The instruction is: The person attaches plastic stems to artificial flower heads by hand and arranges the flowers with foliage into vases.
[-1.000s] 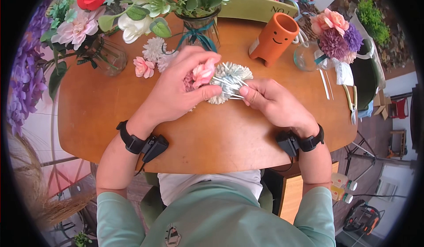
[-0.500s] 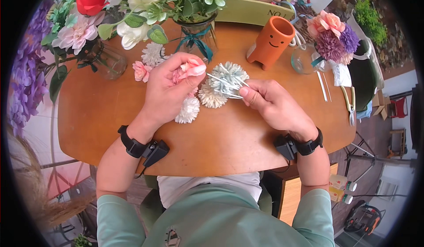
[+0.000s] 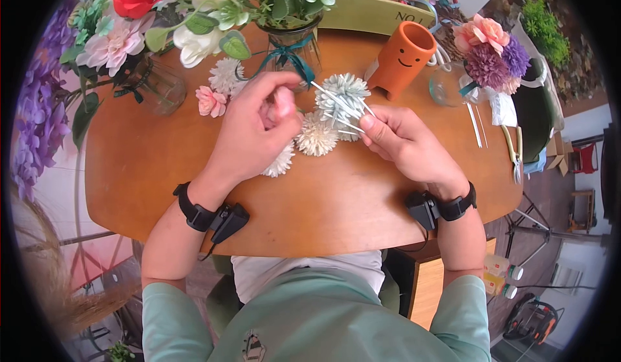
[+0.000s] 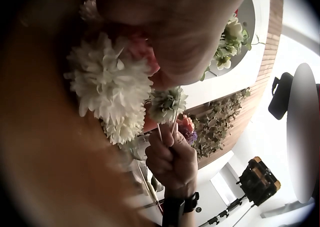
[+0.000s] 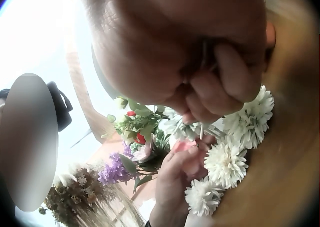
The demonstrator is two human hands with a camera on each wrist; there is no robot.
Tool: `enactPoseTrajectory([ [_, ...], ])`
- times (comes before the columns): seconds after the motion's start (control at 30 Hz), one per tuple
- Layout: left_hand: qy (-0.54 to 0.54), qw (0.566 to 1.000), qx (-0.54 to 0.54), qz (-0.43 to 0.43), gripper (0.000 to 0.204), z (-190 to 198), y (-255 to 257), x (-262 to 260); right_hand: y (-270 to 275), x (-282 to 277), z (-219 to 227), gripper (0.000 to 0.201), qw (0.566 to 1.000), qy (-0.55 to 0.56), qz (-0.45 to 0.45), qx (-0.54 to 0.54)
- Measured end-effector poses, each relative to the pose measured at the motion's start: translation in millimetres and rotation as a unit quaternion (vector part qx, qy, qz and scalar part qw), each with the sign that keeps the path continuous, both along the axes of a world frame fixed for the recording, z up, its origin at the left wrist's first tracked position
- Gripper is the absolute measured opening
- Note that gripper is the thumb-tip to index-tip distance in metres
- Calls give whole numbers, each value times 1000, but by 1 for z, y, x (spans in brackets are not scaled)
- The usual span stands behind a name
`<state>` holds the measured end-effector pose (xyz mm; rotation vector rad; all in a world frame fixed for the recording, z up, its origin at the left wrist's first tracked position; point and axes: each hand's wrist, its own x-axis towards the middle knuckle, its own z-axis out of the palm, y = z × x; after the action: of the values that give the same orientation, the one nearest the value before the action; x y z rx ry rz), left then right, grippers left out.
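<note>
My left hand [image 3: 255,129] curls round a pink artificial flower [image 3: 279,106], which is blurred and mostly hidden by the fingers. A bundle of thin white sticks [image 3: 343,108] is pinched between the thumb and fingers of my right hand [image 3: 411,143]. The sticks fan out across a pale blue-grey flower [image 3: 341,90], whose head sits just above the right hand in the left wrist view. One stick's end points toward the left fingertips. On the table below lie a cream flower [image 3: 317,135] and a white flower [image 3: 279,161], the latter partly behind the left hand.
Behind the hands stands a glass vase [image 3: 294,45] with a teal ribbon. An orange smiling pot [image 3: 404,54] is at the back right, beside a jar of mixed flowers [image 3: 488,58]. Pliers [image 3: 514,152] lie near the right edge. Another vase [image 3: 158,87] stands left.
The left hand first drew back left from the sticks with the pink flower, then came slightly right, its fingers closing more over the bloom. The right hand keeps its hold; the blue-grey flower shifted slightly up.
</note>
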<state>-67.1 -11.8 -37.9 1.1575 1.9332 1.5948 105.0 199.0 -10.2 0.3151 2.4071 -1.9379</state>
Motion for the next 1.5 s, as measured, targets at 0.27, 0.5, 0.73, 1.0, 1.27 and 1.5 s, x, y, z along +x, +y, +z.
enactPoseTrajectory([
  [0.27, -97, 983, 29, -151, 69, 21, -3, 18, -11, -2, -9, 31, 996, 5, 73, 49],
  [0.5, -131, 978, -34, -159, 45, 16, -3, 15, -26, -4, -2, 32, 993, 10, 87, 74],
  [0.73, -55, 990, 56, -120, 31, 5, 3, 16, -31, -4, -1, 30, 991, 29, 70, 111],
  [1.0, -38, 995, 91, 17, 29, 23, -8, 2, -19, -2, -4, 31, 993, 29, 50, 103],
  [1.27, 236, 970, 42, 32, 51, 17, 0, 6, 19, 10, 17, 30, 976, 42, -7, -212],
  [1.5, 117, 975, 185, -28, 64, 22, 4, 26, -9, 1, 6, 32, 989, -20, 67, -134],
])
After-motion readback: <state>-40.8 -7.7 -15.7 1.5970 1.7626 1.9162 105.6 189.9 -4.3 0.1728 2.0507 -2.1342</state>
